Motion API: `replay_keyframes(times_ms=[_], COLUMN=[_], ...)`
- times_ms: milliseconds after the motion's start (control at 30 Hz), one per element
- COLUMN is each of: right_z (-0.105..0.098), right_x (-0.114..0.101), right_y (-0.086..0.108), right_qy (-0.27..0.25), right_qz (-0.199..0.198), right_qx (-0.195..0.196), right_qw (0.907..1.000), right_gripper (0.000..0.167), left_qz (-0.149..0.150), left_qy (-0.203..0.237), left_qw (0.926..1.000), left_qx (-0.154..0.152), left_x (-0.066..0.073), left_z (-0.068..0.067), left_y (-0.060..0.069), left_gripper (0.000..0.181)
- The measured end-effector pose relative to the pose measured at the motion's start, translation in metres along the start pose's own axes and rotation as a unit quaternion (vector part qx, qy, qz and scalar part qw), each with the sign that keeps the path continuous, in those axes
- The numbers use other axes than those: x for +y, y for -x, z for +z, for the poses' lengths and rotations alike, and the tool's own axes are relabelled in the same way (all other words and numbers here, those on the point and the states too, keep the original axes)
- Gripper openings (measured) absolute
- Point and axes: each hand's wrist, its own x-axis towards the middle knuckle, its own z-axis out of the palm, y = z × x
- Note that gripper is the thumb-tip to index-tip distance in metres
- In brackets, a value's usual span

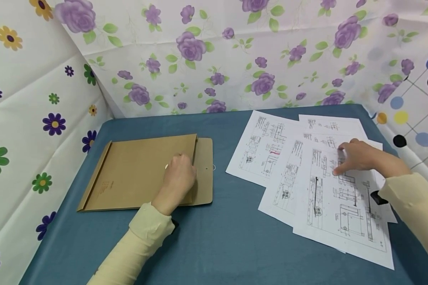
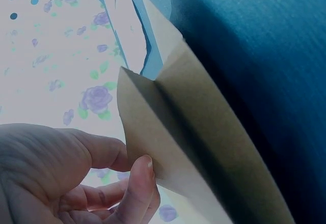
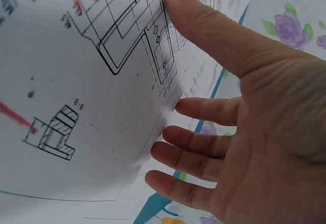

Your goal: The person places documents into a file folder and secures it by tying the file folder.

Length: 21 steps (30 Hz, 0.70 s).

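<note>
Only in left-wrist view: envelope mouth [image 2: 192, 127]

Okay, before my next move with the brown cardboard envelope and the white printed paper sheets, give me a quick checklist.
1. Left hand pinching the edge of the flat brown cardboard envelope: ok.
2. Envelope mouth gaping: ok, seen in the left wrist view.
3. Brown end flap folded outward: ok.
4. White paper sheets printed with black drawings neatly stacked: not ok, fanned and overlapping.
5. Right hand gripping sheets: not ok, thumb touching paper, fingers extended.
6. Envelope empty inside: cannot tell, interior mostly hidden.
</note>
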Motion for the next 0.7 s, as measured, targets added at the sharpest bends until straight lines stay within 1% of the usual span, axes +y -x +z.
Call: replay_keyframes(times_ms=[167, 433, 700], right_z=[0.0010, 0.0037, 0.0044], right_x=[0.0010, 0.0020, 0.0008], right_y=[0.0012, 0.0010, 0.0036], right_qy=[-0.003, -0.008, -0.018], right_qz=[0.001, 0.014, 0.023], right_qx=[0.003, 0.005, 0.014], right_qw=[1.0000, 0.9999, 0.9995], right_gripper=[0.122, 0.123, 0.124], left_qz=[0.001, -0.002, 0.002], left_qy=[0.000, 0.002, 0.003], left_qw=[1.0000, 1.0000, 1.0000], left_qx=[0.003, 0.003, 0.004], left_x=[0.0000, -0.0006, -0.0018], left_z=[0.0000, 0.0009, 0.0013], left_y=[0.0000, -0.0004, -0.0003], left_gripper=[0.007, 0.008, 0.006])
